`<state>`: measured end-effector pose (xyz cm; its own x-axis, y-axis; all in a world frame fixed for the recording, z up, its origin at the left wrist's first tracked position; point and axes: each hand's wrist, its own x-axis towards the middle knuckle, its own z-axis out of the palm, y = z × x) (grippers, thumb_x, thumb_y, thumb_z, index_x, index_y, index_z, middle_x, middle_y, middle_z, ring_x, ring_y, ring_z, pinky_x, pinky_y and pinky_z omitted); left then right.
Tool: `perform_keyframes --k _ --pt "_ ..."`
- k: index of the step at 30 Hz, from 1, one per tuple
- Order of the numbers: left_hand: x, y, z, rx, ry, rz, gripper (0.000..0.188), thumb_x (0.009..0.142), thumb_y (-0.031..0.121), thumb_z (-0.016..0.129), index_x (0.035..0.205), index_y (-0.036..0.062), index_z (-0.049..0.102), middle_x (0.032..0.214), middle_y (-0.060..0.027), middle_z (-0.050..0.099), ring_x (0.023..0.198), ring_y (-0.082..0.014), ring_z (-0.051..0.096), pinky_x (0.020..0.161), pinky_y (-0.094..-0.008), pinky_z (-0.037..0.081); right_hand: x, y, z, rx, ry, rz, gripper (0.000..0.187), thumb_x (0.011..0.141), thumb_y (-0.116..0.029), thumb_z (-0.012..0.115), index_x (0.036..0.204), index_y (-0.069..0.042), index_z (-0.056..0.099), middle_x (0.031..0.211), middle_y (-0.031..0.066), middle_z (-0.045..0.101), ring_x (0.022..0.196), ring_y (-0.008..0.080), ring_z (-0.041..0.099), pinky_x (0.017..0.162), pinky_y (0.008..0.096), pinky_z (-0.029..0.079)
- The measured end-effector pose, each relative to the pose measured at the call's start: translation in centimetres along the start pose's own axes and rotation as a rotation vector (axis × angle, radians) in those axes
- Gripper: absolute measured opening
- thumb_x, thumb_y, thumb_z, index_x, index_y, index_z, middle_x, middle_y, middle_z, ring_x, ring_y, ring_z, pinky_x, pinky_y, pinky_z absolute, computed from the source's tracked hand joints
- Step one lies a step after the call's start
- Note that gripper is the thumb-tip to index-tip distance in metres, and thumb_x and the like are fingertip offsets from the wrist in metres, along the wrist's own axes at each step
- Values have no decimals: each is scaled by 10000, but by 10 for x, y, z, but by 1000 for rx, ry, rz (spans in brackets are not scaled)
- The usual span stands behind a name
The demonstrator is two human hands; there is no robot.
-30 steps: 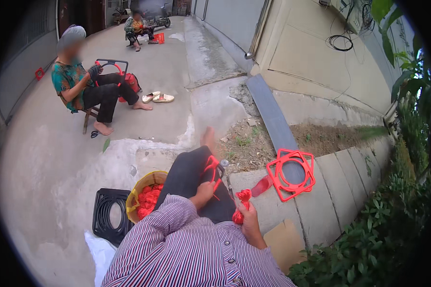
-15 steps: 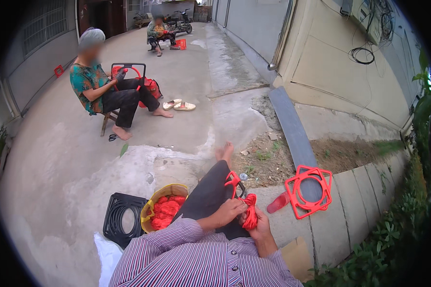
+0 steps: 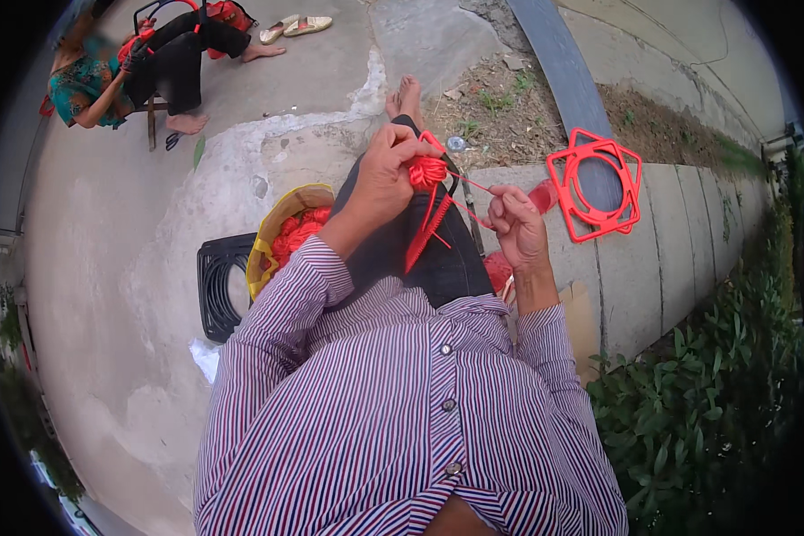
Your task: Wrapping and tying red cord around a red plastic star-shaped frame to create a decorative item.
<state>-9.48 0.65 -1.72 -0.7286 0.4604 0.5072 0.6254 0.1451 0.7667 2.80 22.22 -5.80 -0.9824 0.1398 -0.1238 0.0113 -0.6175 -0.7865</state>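
Observation:
My left hand (image 3: 380, 179) is closed on a gathered bundle of red cord (image 3: 427, 173) above my lap. Two thin strands (image 3: 470, 184) stretch from that bundle to my right hand (image 3: 520, 230), whose fingers are pinched together on them. Below the bundle, a ridged red strip (image 3: 427, 234) lies slantwise against my dark trousers. Part of a red and black frame (image 3: 432, 141) shows behind the bundle at my knee; my left hand and the cord hide much of it.
A yellow bag (image 3: 265, 239) of red cord stands left of my leg, beside stacked black frames (image 3: 213, 290). Red frames (image 3: 567, 198) lie to the right on a grey board (image 3: 558, 54). Another person (image 3: 103, 98) sits at upper left. Leafy plants (image 3: 688, 393) edge the right.
My view has tilted down. The right hand has moved off the bundle to the right, drawing strands out taut. My left hand now grips the bundle, and the ridged strip has come into sight.

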Motion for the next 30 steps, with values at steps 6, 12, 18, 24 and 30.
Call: perform_keyframes --k 6,12,18,24,30 --pt "-7 -38 25 767 -434 152 329 691 24 650 1011 96 642 901 -98 590 939 -293 564 800 -397 460 35 18 7 -640 133 109 354 790 -109 683 1110 27 616 870 58 629 702 108 562 726 251 472" --pt "-17 -29 55 342 -360 -406 327 700 67 664 1014 47 575 907 -183 640 883 -378 607 777 -450 481 41 42 -1 -1104 -5 -32 460 707 -183 731 1112 7 627 1059 119 629 954 225 605 865 293 460" --pt "-35 -32 61 328 -99 -113 333 699 25 660 1025 21 595 933 -153 631 924 -329 609 803 -399 495 21 21 -4 -1238 172 -217 315 752 -223 703 954 13 655 1083 141 607 965 252 598 845 305 471" --pt "-58 -39 70 -241 -260 -468 366 751 112 703 1069 -19 578 894 -131 624 801 -209 629 744 -326 509 -24 -36 39 -255 -14 -378 254 708 -166 649 862 -8 523 1224 257 540 1059 327 582 1047 475 333" --pt "-56 -26 75 -482 -266 -635 344 803 61 670 1121 4 550 805 -96 639 676 -134 616 642 -289 502 -95 -30 105 161 -394 75 511 696 -339 780 876 -73 383 663 158 569 579 238 565 687 372 484"
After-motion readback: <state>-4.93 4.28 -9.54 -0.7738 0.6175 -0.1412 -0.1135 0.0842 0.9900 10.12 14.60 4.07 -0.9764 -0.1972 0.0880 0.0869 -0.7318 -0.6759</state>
